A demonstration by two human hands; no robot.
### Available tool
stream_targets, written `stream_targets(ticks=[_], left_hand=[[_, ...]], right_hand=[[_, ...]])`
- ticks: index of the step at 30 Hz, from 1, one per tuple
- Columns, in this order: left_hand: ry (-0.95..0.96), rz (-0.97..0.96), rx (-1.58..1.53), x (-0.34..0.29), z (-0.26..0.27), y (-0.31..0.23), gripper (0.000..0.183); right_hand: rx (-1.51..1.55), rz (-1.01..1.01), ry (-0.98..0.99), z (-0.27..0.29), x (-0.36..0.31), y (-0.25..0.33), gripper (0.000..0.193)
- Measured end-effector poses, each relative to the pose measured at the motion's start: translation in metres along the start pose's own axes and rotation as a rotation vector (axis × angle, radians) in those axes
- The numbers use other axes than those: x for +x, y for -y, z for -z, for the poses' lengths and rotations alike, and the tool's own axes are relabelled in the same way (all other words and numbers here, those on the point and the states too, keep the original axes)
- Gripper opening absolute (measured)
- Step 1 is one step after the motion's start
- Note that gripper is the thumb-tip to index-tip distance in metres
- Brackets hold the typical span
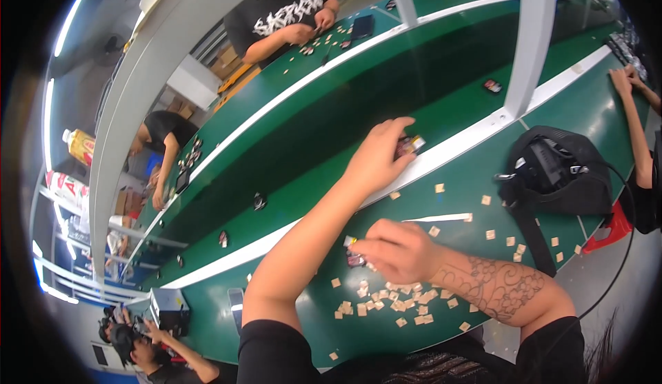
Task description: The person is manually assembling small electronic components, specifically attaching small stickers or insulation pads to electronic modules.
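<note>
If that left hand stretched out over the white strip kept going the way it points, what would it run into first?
The left hand, holding a small dark part, points across the white strip toward the dark green belt. It would likely meet that belt first; the stretch ahead looks bare, though depth is unclear.

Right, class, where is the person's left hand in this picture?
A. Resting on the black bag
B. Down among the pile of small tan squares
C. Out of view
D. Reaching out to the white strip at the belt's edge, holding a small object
D: the left hand stretches forward to the white strip, fingers around a small dark object.
</note>
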State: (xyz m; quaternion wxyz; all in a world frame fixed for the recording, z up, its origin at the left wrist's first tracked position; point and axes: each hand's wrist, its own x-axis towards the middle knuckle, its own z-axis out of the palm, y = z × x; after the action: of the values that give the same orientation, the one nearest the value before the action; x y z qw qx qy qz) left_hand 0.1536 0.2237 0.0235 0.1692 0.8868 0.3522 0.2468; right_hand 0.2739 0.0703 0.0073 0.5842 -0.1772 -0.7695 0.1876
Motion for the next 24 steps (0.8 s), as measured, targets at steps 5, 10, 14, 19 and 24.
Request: stream_targets(ticks=[5,10,14,19,24], left_hand=[[-0.048,0.294,-0.003,-0.148,0.055,-0.041,0.063],[-0.023,0.333,0.022,-0.238,0.056,-0.094,0.069],[-0.055,0.319,0.018,-0.270,0.044,-0.084,0.074],[-0.117,0.294,-0.067,-0.279,0.045,-0.073,0.085],[-0.126,0.232,-0.044,-0.283,0.038,-0.073,0.089]], right_hand=[[0.010,-0.042,-0.058,-0.010,-0.003,-0.016,0.034],[-0.008,-0.159,0.139,-0.002,0.005,-0.005,0.029],[-0.063,-0.179,0.545,-0.009,0.011,0.007,0.022],[-0.183,-0.218,0.847,-0.034,0.008,0.031,0.019],[-0.354,-0.203,0.976,-0.035,0.013,0.042,0.024]])
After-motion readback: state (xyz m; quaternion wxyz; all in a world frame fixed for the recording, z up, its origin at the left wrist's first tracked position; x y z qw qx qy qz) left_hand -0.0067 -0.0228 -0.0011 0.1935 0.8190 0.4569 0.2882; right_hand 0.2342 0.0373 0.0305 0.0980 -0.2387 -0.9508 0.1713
